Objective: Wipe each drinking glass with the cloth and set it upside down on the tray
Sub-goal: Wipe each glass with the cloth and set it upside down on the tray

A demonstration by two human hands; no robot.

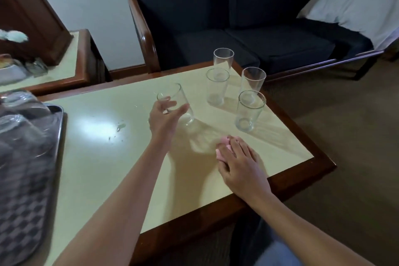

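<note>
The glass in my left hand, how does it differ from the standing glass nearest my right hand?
The held glass leans over, while the near glass stands upright. The left hand grips the held glass; the near glass stands free on the table, untouched. Both are clear, empty tumblers with mouths up.

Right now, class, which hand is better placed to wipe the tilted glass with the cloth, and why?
Right. The right hand already lies on the pink cloth, while the left hand is busy holding the tilted glass.
</note>
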